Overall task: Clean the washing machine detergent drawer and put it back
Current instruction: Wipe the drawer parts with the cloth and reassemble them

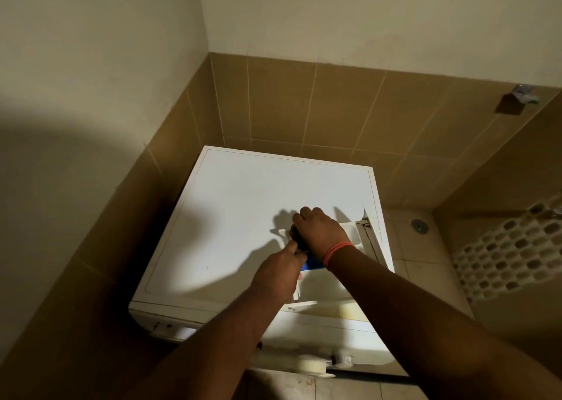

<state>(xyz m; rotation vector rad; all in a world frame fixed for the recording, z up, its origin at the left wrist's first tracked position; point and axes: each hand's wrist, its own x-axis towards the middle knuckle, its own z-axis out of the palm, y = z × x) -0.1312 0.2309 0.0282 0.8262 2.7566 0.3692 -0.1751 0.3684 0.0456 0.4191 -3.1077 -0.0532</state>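
Both hands work the detergent drawer [349, 232] lying on top of the washing machine [237, 205]: right hand [319, 232] closed on a dark scrubber [296, 237] pressed into it, left hand [278, 273] pinching the drawer's near edge beside a blue insert [313, 265]. Tiled walls [304, 101] box in the corner. Hard scrubbing could skid the unsecured drawer off the machine's right edge.

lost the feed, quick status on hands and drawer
Both hands on detergent drawer atop washing machine: left hand steadying, right hand pressing something dark. Nothing in the way.
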